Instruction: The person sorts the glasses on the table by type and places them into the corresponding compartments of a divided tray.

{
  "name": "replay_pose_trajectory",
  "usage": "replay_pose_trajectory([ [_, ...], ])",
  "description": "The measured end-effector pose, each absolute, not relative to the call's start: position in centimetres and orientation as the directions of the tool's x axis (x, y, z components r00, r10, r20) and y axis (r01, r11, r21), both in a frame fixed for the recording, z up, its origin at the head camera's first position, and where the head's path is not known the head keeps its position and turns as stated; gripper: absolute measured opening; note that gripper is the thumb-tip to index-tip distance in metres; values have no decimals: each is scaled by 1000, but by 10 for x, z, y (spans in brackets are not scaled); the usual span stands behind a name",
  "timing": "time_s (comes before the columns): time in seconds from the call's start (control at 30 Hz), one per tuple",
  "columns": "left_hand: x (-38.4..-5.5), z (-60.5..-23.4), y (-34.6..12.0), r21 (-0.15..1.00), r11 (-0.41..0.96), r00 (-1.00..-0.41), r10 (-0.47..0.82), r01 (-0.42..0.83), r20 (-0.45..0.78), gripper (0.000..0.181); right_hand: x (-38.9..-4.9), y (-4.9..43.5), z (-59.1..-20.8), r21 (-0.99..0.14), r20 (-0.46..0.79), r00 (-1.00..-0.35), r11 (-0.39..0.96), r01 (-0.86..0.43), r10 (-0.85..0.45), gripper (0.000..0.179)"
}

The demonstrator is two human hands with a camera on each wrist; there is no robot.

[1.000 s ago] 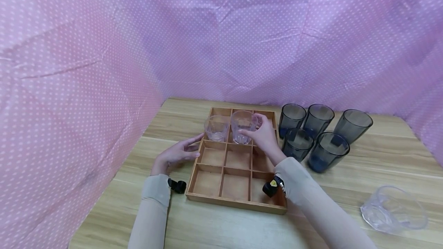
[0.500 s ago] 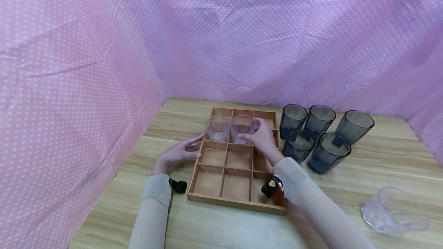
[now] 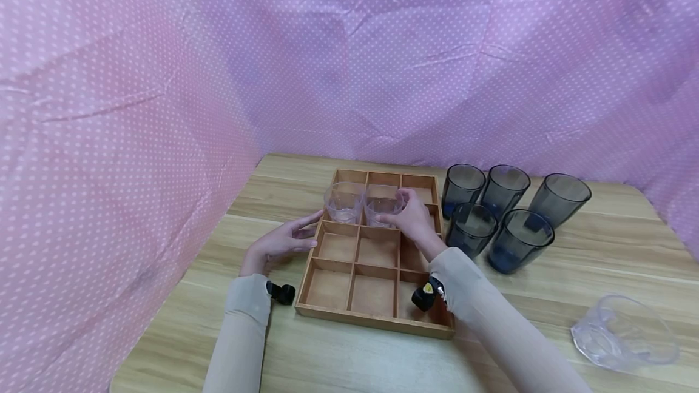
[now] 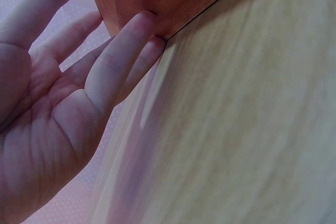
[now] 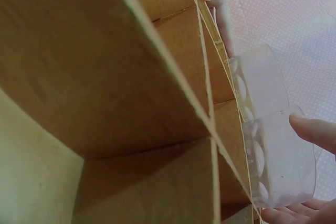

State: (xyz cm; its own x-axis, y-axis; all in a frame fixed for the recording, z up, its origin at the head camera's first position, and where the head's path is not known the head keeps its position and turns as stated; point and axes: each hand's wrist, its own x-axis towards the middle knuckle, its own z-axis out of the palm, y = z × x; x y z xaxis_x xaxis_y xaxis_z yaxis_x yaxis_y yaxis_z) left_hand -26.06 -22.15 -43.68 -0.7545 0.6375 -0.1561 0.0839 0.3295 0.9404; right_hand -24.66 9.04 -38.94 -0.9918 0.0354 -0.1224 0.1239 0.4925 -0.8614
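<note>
A shallow wooden box (image 3: 373,324) divided into compartments lies on the table. My right hand (image 3: 413,218) holds a clear drinking glass (image 3: 381,206) between thumb and fingers. That glass stands upright in the middle compartment of the second row from the back. Beside it, to the left, a second clear glass (image 3: 343,206) sits in the left compartment of the same row. In the right wrist view the two glasses appear side by side, with the thumb (image 5: 314,128) on the nearer one. My left hand (image 4: 58,114) rests its extended fingertips against the box's left outer wall.
Several smoky dark glasses (image 3: 509,187) stand upright close to the box's right side. A third clear glass (image 3: 622,332) is at the right front of the table (image 3: 338,362). Pink dotted cloth (image 3: 349,65) hangs behind and at the sides.
My right hand has lowered the clear glass into the middle compartment; its rim now sits about level with the left glass. My left hand has stayed at the box's side.
</note>
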Motion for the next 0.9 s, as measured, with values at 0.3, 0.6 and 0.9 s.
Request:
replay_pose_trajectory([
  [0.3, -261, -434, -222, 934, 352, -766, 616, 59, -184, 79, -246, 91, -385, -853, -126, -992, 510, 110, 3, 86],
  [0.6, -262, -436, -222, 932, 362, -767, 603, 19, -218, 77, -240, 98, -378, -845, -155, -988, 517, 135, 5, 86],
  [0.9, -263, -437, -221, 929, 369, -765, 607, 29, -217, 76, -226, 108, -369, -852, -122, -992, 515, 96, -17, 85],
])
